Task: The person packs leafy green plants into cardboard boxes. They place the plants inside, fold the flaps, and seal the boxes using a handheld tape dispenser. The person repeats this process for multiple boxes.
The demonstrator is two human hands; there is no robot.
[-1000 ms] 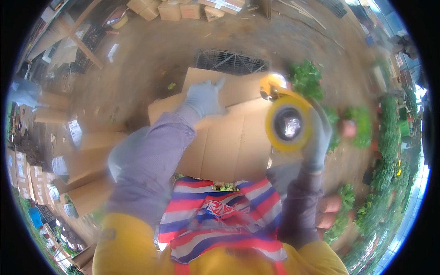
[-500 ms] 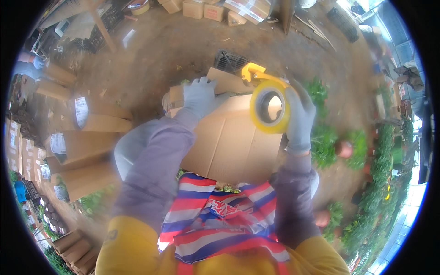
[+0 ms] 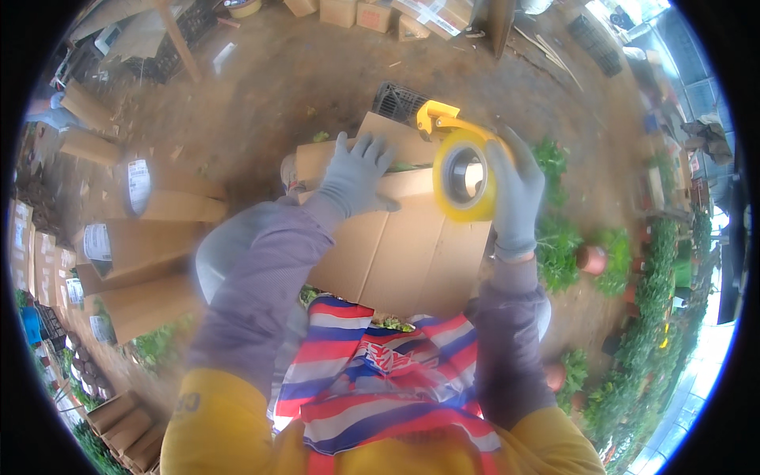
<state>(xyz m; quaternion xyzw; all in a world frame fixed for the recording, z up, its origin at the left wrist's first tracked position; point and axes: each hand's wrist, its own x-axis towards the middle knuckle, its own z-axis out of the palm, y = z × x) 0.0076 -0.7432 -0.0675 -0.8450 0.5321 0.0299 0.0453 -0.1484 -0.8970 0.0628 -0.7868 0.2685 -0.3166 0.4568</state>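
Observation:
Between my arms is a cardboard box (image 3: 396, 257), its flaps partly raised at the far side, with green leaves showing at its edges. My left hand (image 3: 355, 176), in a grey glove, lies with fingers spread on the box's far left flaps. In my gloved right hand (image 3: 518, 198) is a yellow tape dispenser (image 3: 438, 119) carrying a wide roll of clear yellowish tape (image 3: 445, 198). The dispenser is above the box's right side, its head toward the far flap. My right fingers wrap its handle, partly hidden by the roll.
Several open cardboard boxes (image 3: 150, 253) with white labels stand at the left. A black crate (image 3: 398, 103) is beyond the box. Potted plants (image 3: 591, 259) line the right, and more boxes (image 3: 338, 12) sit at the far side. Another person's gloved hand (image 3: 57, 115) shows at the far left.
My left hand's fingers have spread apart, and the hand has turned and shifted slightly on the flaps. The tape dispenser has moved a little farther from me, still in my right hand.

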